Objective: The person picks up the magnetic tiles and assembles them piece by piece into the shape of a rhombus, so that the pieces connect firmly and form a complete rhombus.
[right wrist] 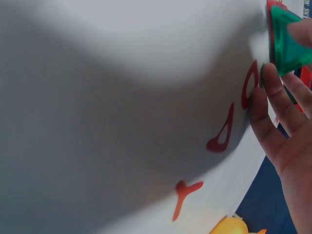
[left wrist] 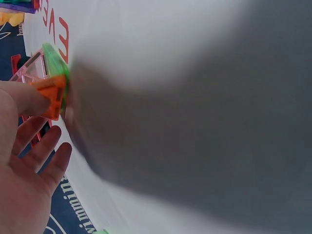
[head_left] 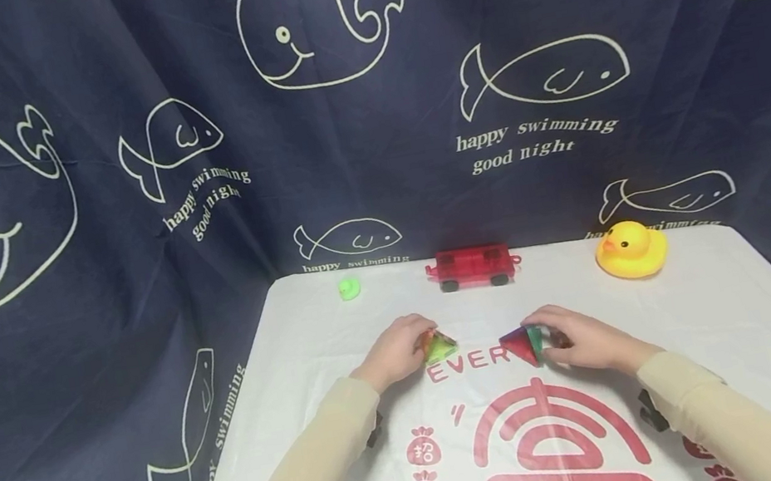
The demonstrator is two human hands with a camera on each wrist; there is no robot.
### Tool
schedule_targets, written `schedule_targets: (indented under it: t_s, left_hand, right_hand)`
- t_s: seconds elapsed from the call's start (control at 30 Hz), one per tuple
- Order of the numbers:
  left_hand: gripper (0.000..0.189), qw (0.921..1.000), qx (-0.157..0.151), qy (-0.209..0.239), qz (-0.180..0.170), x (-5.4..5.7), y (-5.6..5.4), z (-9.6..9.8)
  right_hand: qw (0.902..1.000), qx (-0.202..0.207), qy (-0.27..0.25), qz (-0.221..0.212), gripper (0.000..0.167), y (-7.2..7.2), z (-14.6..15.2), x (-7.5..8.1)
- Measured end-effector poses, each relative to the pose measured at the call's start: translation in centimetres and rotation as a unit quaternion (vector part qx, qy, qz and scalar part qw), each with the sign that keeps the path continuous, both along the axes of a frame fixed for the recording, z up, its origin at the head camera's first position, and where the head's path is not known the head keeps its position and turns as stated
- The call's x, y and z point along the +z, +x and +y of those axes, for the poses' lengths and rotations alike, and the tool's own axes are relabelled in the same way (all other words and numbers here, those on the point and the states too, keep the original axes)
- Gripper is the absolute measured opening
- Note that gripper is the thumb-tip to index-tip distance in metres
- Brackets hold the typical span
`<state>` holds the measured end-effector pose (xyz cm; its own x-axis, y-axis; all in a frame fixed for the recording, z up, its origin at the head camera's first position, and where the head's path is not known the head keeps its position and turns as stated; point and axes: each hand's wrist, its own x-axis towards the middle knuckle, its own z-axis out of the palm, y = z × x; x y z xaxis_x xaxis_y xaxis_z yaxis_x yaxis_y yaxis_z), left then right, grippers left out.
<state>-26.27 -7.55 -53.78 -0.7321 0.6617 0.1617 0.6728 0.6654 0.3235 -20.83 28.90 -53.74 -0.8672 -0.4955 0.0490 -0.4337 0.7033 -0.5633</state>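
Note:
On the left, my left hand (head_left: 398, 354) pinches a small pyramid of see-through magnetic tiles (head_left: 439, 349). In the left wrist view its orange tile (left wrist: 54, 92) lies under the thumb, with a green tile (left wrist: 56, 63) and a pink tile behind; the other fingers spread loosely. Opposite it, my right hand (head_left: 586, 336) grips a second tile pyramid (head_left: 520, 344), red on the near face. The thumb presses on its green tile (right wrist: 287, 46) in the right wrist view. A gap of white table separates the two pyramids, both low over the printed word EVER.
A red see-through wheeled toy car base (head_left: 475, 267) stands at the back middle of the white tablecloth (head_left: 309, 328). A small green duck (head_left: 349, 288) sits back left, a larger yellow duck (head_left: 631, 252) back right. Dark blue curtain (head_left: 371, 150) hangs behind the table.

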Motion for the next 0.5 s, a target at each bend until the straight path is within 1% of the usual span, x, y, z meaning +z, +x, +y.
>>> schedule_targets:
  t_s: [0.07, 0.17, 0.33, 0.4, 0.5]
  left_hand:
    - [0.039, 1.0000, 0.001, 0.001, 0.001, 0.0, 0.1, -0.3]
    - [0.043, 0.9999, 0.009, 0.005, -0.010, 0.1, 0.2, -0.8]
    - [0.042, 0.9989, 0.037, 0.006, -0.028, 0.1, 0.5, -1.0]
    - [0.042, 0.9983, 0.049, 0.007, -0.030, 0.0, 0.7, -0.9]
    - [0.041, 0.9976, 0.065, 0.012, -0.022, -0.2, 0.9, -0.6]
  right_hand:
    - [0.9999, -0.011, 0.007, -0.003, 0.056, 0.1, 0.2, 0.0]
    - [0.9993, -0.033, 0.019, -0.003, 0.056, 0.2, 0.3, 0.0]
    - [0.9970, -0.072, 0.027, 0.007, 0.054, 0.2, -0.2, -0.1]
    - [0.9954, -0.091, 0.029, 0.013, 0.052, 0.1, -0.5, -0.2]
    - [0.9930, -0.113, 0.033, 0.015, 0.051, 0.0, -0.9, -0.6]
